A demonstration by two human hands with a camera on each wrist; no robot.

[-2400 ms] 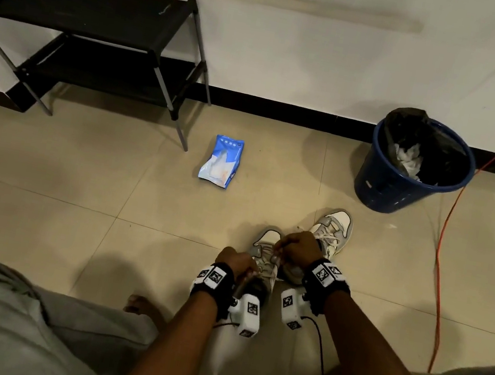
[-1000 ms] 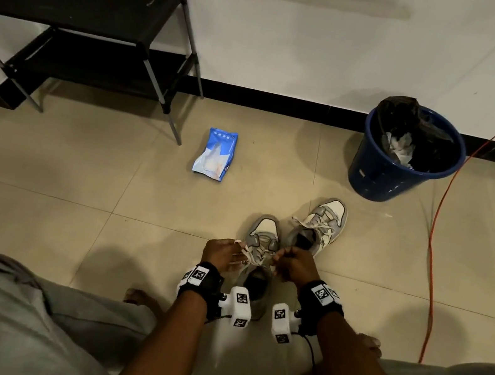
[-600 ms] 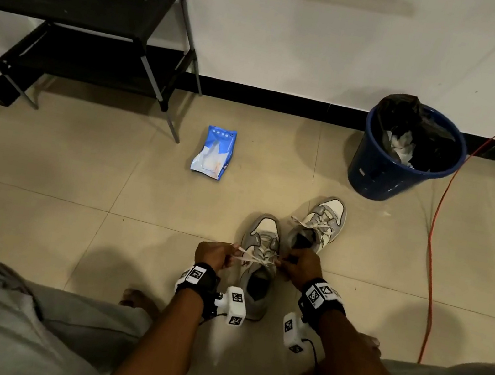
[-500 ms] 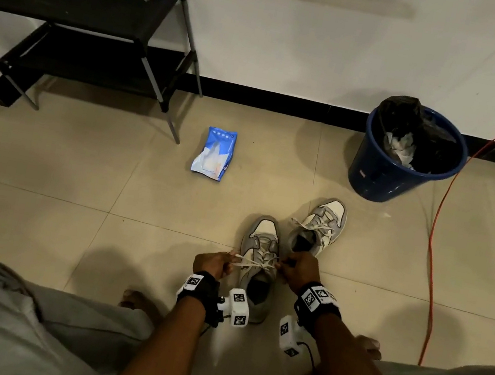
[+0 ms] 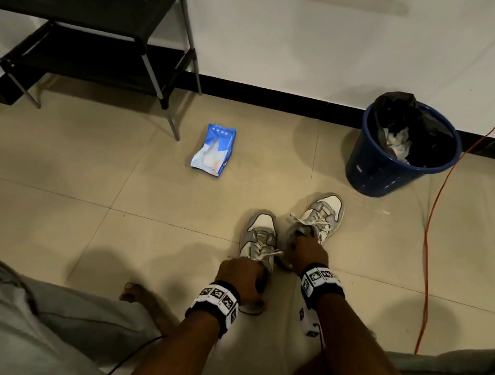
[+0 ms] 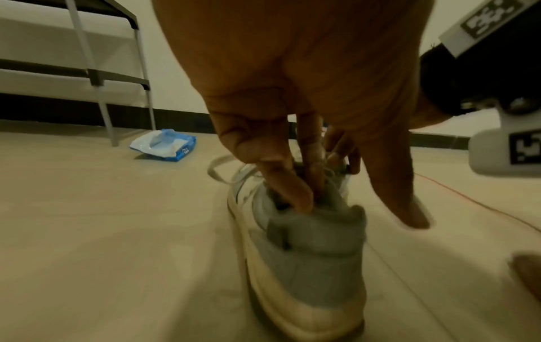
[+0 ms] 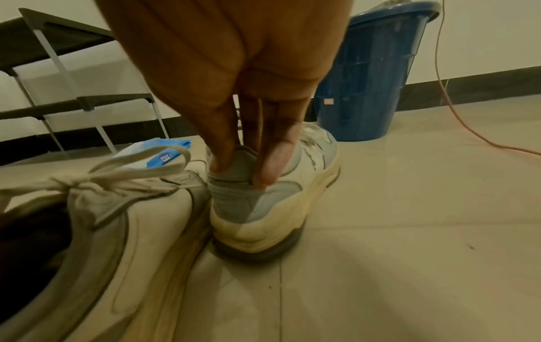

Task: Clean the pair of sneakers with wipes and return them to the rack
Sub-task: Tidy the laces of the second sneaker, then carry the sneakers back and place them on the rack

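Two grey-and-white sneakers stand side by side on the tiled floor in front of me. My left hand (image 5: 243,280) grips the heel collar of the left sneaker (image 5: 258,239), with fingers (image 6: 281,180) dipped into its opening. The laces on that sneaker (image 6: 307,243) are tied. My right hand (image 5: 303,246) pinches the heel collar of the right sneaker (image 5: 322,215); the wrist view shows the thumb and fingers (image 7: 272,162) clamped on the grey heel tab of that sneaker (image 7: 263,203). Both soles look to be on the floor.
A blue wipes pack (image 5: 212,151) lies on the floor beyond the sneakers. The black two-tier rack (image 5: 79,25) stands against the wall at the far left. A blue bin (image 5: 405,149) with used wipes is at the far right, and an orange cable (image 5: 426,252) runs beside it.
Both hands have let go of the left sneaker's laces. The left hand dropped back to that sneaker's heel and the right hand moved over to the right sneaker's heel.
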